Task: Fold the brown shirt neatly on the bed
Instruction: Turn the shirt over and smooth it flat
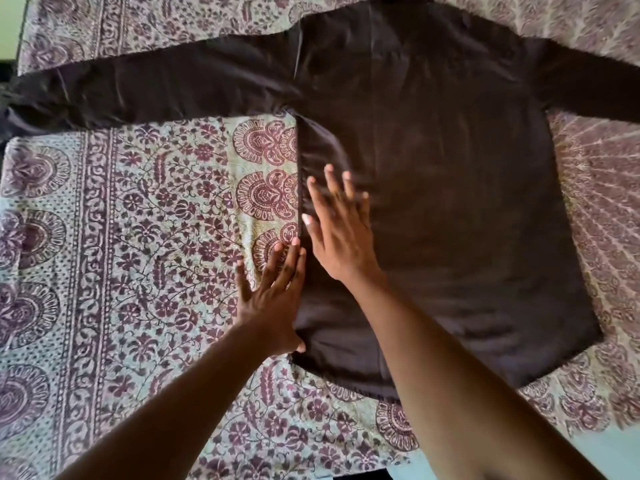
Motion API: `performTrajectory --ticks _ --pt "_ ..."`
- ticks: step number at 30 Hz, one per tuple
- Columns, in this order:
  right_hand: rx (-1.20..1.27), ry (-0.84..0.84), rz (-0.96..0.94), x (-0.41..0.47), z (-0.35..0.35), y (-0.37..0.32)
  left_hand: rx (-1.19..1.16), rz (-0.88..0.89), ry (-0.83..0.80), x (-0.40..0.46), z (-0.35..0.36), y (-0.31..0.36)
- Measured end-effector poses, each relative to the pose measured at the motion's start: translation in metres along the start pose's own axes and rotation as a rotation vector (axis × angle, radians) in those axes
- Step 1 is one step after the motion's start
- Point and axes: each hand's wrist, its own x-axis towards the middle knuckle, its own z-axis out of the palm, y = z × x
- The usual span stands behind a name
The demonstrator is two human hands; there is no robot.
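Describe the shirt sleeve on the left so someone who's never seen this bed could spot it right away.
Start with the bed's patterned bedspread, purple and maroon florals on a pale ground. On it the brown shirt lies spread flat. The left sleeve runs from the shoulder out to the bed's left edge, a plain dark band across the busy print, far from the left hand and right hand.

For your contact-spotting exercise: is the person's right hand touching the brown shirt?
Touching. The head view shows the right hand lying flat, fingers spread, pressed on the brown shirt near its left edge.
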Motion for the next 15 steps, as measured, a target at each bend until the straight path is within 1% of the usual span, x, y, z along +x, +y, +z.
performTrajectory --ticks 1,2,3,4,6,8,10,11,12,13,15 --pt "-0.002 -0.057 -0.061 0.013 0.006 -0.006 0.003 0.009 -0.008 0.0 -0.001 -0.001" --pt "-0.035 -0.096 -0.072 0.018 0.011 -0.002 0.007 0.016 -0.007 0.0 -0.001 -0.002" --pt "-0.083 -0.102 -0.032 0.016 0.013 0.01 0.005 0.02 -0.001 -0.001 -0.002 -0.004" --pt "-0.124 -0.081 0.055 0.008 0.01 0.027 -0.001 0.024 0.004 -0.002 -0.002 -0.004" --pt "-0.175 -0.045 0.308 -0.027 -0.004 0.073 -0.014 0.039 0.019 -0.003 -0.003 -0.004" --pt "-0.165 -0.016 0.6 -0.071 -0.024 0.118 -0.022 0.043 0.041 -0.003 -0.003 -0.005" --pt "-0.067 -0.012 0.875 -0.103 -0.04 0.15 -0.012 0.034 0.058 -0.003 -0.004 -0.005" --pt "-0.019 -0.018 0.967 -0.109 -0.046 0.157 -0.005 0.032 0.057 -0.004 -0.005 -0.005" --pt "-0.011 -0.011 0.988 -0.11 -0.049 0.158 -0.004 0.031 0.054 -0.005 -0.006 -0.003" --pt "-0.037 0.004 0.935 -0.104 -0.049 0.154 -0.005 0.026 0.062 -0.006 -0.007 0.0" --pt "-0.123 0.03 0.676 -0.08 -0.043 0.135 -0.023 0.002 0.152 -0.006 -0.013 0.008"
